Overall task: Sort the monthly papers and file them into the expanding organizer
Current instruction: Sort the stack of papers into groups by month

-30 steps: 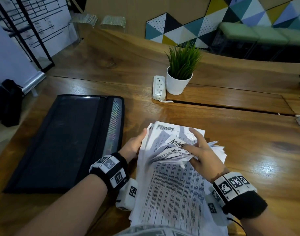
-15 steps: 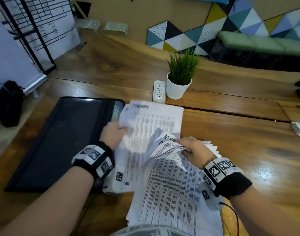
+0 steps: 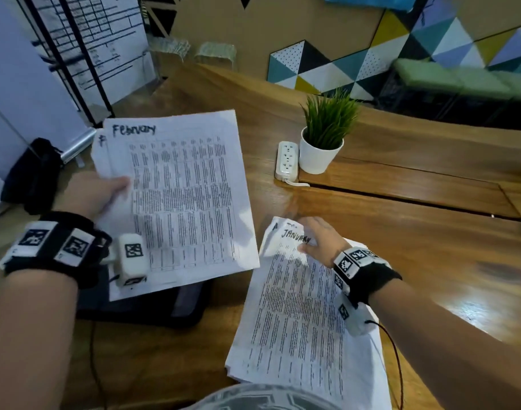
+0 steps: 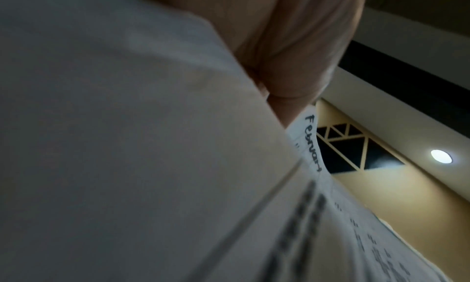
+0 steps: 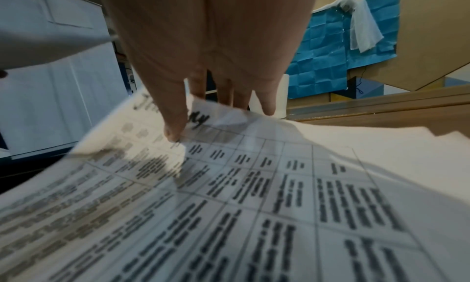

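Observation:
My left hand (image 3: pixel 96 193) grips a few white sheets headed "February" (image 3: pixel 188 196) by their left edge, thumb on top, and holds them tilted in the air over the black organizer (image 3: pixel 152 306). Those sheets hide most of the organizer. The left wrist view shows the February papers (image 4: pixel 311 141) from below, with my left hand (image 4: pixel 300 45) above them. My right hand (image 3: pixel 318 238) pinches the top edge of the "January" paper stack (image 3: pixel 297 321), which lies on the table in front of me. In the right wrist view, my right hand (image 5: pixel 208 45) has its thumb on the January papers (image 5: pixel 254 185).
A white pot with a green plant (image 3: pixel 319 156) and a white power strip (image 3: pixel 287 161) stand behind the papers. The wooden table (image 3: pixel 416 261) stretches bare to the right. A black bag (image 3: pixel 31 176) sits on the floor at the left.
My left hand has lifted the February sheets off the stack and carried them left and up over the organizer. My right hand has let the fanned sheets drop, and January is now on top.

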{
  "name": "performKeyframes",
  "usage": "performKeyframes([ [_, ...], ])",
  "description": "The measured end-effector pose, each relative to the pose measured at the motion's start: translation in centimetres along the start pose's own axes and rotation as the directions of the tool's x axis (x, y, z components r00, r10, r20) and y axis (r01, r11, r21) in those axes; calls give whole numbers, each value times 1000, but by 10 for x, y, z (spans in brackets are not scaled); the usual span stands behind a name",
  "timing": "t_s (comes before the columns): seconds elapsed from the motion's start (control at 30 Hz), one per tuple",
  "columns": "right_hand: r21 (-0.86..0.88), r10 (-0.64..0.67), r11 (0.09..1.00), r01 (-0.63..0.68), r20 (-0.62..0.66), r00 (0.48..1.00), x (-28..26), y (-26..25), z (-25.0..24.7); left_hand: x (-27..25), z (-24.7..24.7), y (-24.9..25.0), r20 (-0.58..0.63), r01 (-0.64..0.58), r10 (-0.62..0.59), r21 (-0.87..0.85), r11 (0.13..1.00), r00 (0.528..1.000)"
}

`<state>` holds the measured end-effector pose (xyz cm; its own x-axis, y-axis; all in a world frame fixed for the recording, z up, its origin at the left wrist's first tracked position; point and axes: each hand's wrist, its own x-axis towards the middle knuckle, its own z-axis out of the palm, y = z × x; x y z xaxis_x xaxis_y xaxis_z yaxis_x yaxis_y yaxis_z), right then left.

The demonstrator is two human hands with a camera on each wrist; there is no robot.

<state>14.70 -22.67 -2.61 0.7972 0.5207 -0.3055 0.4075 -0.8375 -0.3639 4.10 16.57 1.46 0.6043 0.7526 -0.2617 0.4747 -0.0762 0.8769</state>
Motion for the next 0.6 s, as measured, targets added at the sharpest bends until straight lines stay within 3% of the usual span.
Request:
performKeyframes([
  [0.13,49,57,997,-59,31,998,-3,6,6,0,-8,-3,72,23,-22,-15,1000,997],
  [0.3,24,115,993,-116,38,993,-15,14,14,-14,18,-16,181,109,-107,1,994,978],
  [0.6,-71,24,997,-26,-33,999,-29,25,20,-13,49,-25,179,40,-57,97,995,982],
])
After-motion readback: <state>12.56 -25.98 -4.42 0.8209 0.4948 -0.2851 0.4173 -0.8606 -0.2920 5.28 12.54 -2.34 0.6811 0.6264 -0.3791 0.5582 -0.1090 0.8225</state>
